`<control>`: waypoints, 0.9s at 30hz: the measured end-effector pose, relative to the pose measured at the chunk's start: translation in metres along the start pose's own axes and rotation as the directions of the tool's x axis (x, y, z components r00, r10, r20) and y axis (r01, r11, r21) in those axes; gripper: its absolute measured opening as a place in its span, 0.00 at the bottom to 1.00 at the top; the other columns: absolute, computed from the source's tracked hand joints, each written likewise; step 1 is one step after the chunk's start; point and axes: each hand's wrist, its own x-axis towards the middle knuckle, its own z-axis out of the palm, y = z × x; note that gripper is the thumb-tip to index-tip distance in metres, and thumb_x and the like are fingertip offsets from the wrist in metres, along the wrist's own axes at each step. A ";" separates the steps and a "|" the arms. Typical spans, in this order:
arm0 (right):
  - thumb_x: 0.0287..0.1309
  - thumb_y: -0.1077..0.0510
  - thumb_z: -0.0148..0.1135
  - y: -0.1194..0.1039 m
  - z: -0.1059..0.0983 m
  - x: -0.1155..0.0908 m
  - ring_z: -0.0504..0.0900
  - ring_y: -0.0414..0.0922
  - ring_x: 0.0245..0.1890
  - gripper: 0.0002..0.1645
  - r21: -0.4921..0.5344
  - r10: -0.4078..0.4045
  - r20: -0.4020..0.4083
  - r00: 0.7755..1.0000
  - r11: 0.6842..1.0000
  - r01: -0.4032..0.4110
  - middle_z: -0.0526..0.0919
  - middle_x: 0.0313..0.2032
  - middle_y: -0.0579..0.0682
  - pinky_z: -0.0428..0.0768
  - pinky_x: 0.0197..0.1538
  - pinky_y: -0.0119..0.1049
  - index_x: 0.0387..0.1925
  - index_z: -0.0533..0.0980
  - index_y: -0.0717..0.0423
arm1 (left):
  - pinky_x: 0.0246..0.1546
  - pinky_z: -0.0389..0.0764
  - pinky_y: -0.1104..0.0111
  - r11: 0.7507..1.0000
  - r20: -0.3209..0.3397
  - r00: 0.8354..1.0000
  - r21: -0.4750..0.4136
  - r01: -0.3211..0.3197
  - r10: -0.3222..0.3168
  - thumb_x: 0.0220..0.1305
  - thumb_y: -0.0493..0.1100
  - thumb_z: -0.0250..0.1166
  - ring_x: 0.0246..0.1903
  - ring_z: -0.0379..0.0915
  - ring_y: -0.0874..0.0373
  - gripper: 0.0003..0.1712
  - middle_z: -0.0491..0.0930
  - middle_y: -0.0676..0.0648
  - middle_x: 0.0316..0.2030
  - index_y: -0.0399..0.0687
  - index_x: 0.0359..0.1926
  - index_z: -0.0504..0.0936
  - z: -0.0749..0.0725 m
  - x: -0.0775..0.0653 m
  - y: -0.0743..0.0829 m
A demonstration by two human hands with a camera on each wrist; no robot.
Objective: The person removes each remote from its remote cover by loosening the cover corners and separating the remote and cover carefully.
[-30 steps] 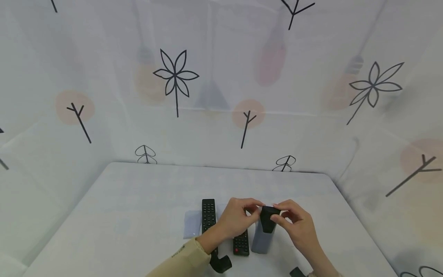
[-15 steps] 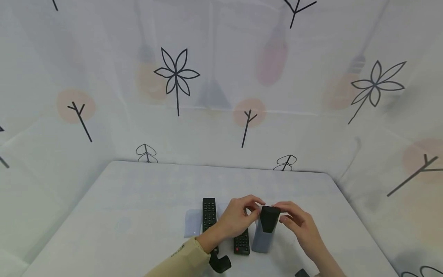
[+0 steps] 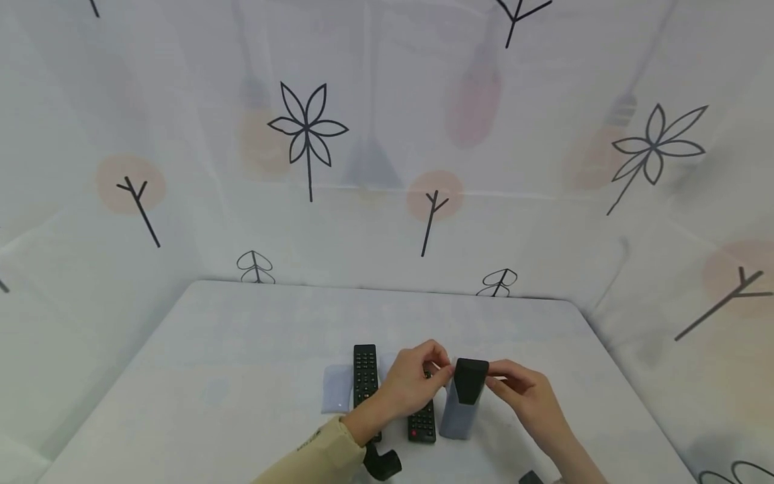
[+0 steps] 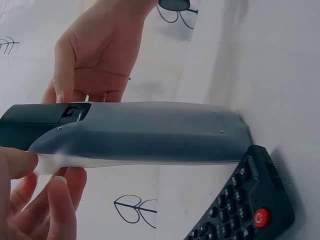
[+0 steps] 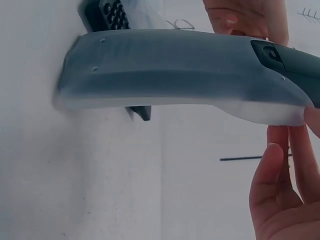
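A black remote control [image 3: 471, 380] stands upright on the table inside a translucent plastic sleeve [image 3: 457, 420], with its top end out of the sleeve. In the wrist views the sleeve's open edge bulges away from the remote. On one side my left hand [image 3: 414, 380] pinches that edge between thumb and fingers near the top. Opposite it, my right hand [image 3: 529, 396] pinches the other edge, thumb and fingers right at the rim. A second black remote [image 3: 421, 423] with a red button lies beside the sleeve, partly hidden by my left hand.
Farther left lies another black remote [image 3: 365, 366], partly covered by my left forearm. Next to it is a flat translucent plastic sleeve [image 3: 336, 390]. A black curved piece [image 3: 382, 464] shows below my left wrist. Patterned white cloth [image 3: 363, 222] hangs behind the table [image 3: 254, 376].
My right thumb has moved off the remote's front to the sleeve's right edge. My left fingers have drawn down from the top to the left edge. The remote stays upright.
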 end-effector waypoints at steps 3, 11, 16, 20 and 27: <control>0.62 0.66 0.65 0.001 0.000 -0.001 0.83 0.43 0.43 0.11 0.013 -0.017 -0.020 1.000 1.000 0.017 0.86 0.42 0.52 0.81 0.46 0.33 0.46 0.83 0.59 | 0.30 0.76 0.74 0.999 0.020 1.000 0.032 0.010 -0.010 0.71 0.43 0.62 0.30 0.79 0.70 0.04 0.82 0.58 0.34 0.49 0.41 0.80 -0.001 -0.003 -0.001; 0.58 0.70 0.66 0.002 0.003 -0.003 0.82 0.40 0.42 0.12 -0.011 -0.069 -0.059 0.996 0.998 0.069 0.85 0.39 0.52 0.81 0.45 0.30 0.44 0.85 0.60 | 0.33 0.79 0.73 1.000 0.104 0.995 0.013 0.012 -0.013 0.68 0.43 0.65 0.36 0.79 0.71 0.07 0.82 0.59 0.41 0.49 0.46 0.82 -0.006 -0.009 -0.003; 0.59 0.70 0.66 0.001 0.004 -0.004 0.82 0.39 0.44 0.13 -0.016 -0.038 -0.056 0.998 0.999 0.037 0.85 0.41 0.51 0.81 0.45 0.31 0.46 0.84 0.60 | 0.33 0.79 0.74 1.000 0.091 0.996 0.023 0.008 -0.010 0.66 0.45 0.69 0.36 0.80 0.72 0.07 0.83 0.59 0.40 0.50 0.43 0.83 -0.006 -0.011 -0.001; 0.59 0.72 0.65 -0.001 0.006 -0.004 0.83 0.39 0.43 0.14 -0.027 0.001 -0.053 0.999 1.000 -0.002 0.85 0.42 0.50 0.83 0.43 0.33 0.46 0.83 0.59 | 0.32 0.78 0.74 1.000 0.069 0.997 0.017 0.018 -0.019 0.64 0.44 0.69 0.34 0.79 0.72 0.05 0.83 0.61 0.36 0.51 0.40 0.85 -0.006 -0.011 0.000; 0.53 0.77 0.66 0.000 0.009 -0.006 0.81 0.42 0.34 0.17 -0.076 -0.028 -0.070 0.997 0.997 0.023 0.85 0.38 0.49 0.82 0.38 0.32 0.43 0.83 0.60 | 0.28 0.76 0.74 0.999 0.085 0.996 0.020 0.030 -0.031 0.66 0.42 0.67 0.31 0.78 0.68 0.03 0.82 0.62 0.31 0.49 0.38 0.84 -0.006 -0.010 0.001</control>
